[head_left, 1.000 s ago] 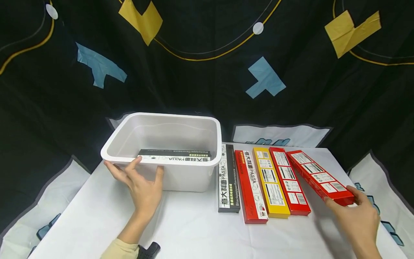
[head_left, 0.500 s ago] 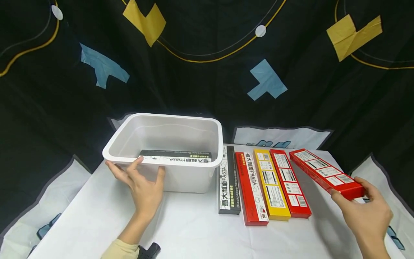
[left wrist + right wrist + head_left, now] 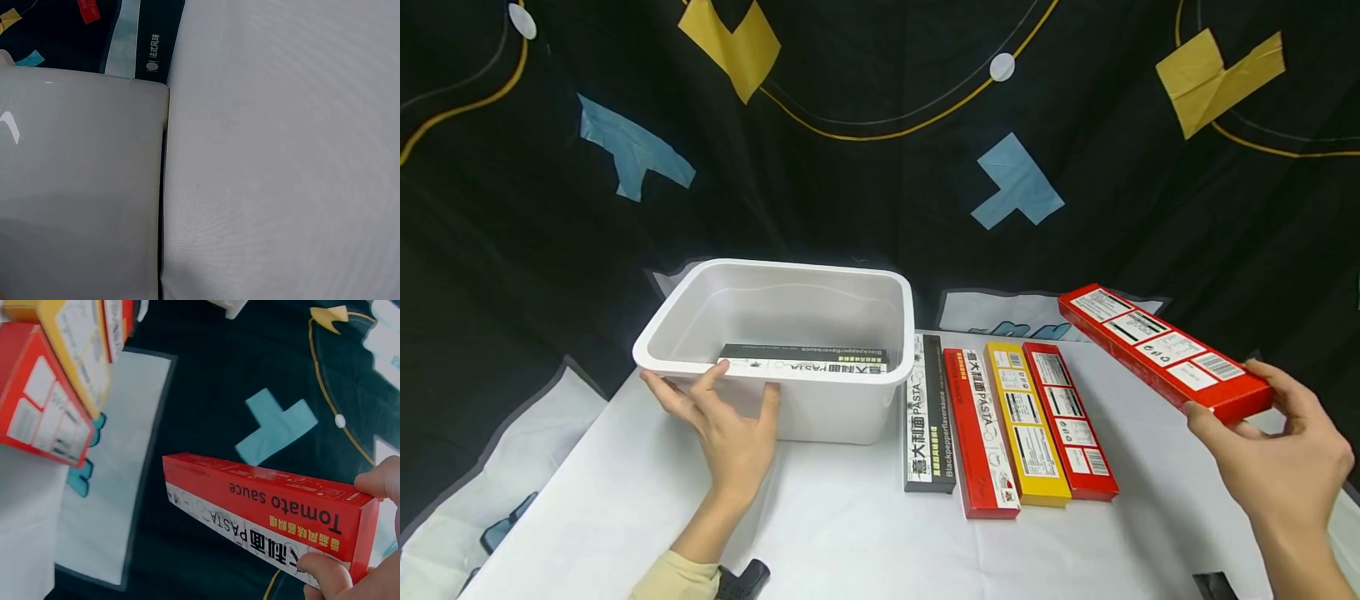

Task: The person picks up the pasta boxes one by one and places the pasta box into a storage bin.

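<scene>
My right hand point(image 3: 1285, 458) pinches the near end of a red pasta box point(image 3: 1165, 350), lifted over the table's right side. In the right wrist view this tomato sauce pasta box point(image 3: 269, 515) has its end between thumb and fingers. My left hand point(image 3: 730, 437) touches the front wall and rim of a white plastic bin point(image 3: 842, 408), its fingers spread. Inside the bin lies a black pepper pasta box point(image 3: 805, 360). On the table, right of the bin, lie a black box point(image 3: 928, 417), a red box point(image 3: 981, 433), a yellow box point(image 3: 1028, 425) and another red box point(image 3: 1070, 421).
A white cloth covers the table point(image 3: 880, 533). Behind it hangs a black curtain point(image 3: 850, 200) with yellow and blue tape pieces. A small dark object point(image 3: 1214, 586) shows at the bottom right, and a black strap point(image 3: 741, 581) is at the left wrist.
My right hand has raised the red pasta box off the table's right side, moving it up and to the right. The left hand and the bin have stayed in place.
</scene>
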A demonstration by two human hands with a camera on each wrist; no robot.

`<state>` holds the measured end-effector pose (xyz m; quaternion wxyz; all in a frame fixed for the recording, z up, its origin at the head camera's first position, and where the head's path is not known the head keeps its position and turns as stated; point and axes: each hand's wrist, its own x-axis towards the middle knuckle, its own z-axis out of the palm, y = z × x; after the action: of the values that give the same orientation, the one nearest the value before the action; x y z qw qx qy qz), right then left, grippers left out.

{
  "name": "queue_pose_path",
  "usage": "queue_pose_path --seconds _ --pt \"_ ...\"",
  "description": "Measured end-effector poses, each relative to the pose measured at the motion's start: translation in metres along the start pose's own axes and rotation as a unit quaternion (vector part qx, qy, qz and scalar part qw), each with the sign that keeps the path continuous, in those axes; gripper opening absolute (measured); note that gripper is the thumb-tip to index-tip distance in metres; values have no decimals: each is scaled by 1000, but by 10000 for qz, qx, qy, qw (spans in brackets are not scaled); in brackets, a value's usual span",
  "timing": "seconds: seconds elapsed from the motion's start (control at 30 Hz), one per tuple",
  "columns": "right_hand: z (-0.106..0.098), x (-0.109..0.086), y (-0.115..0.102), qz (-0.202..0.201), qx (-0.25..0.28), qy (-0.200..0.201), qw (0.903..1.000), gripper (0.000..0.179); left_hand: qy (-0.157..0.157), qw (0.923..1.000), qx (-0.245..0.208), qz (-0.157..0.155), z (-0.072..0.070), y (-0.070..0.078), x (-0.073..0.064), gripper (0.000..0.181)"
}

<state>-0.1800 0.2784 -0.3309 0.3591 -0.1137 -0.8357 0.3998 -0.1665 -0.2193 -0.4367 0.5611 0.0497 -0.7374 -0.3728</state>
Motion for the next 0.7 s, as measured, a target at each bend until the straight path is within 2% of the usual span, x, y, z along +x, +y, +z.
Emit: queue_pose_path --seconds 0.4,0.7 --pt "1 1 -39 -441 451 -397 9972 65 -57 9999 63 -100 -1 0 0 59" --pt "10 6 -71 -653 1123 -788 9884 62 -39 9999 21 -96 -1 1 -1 59"
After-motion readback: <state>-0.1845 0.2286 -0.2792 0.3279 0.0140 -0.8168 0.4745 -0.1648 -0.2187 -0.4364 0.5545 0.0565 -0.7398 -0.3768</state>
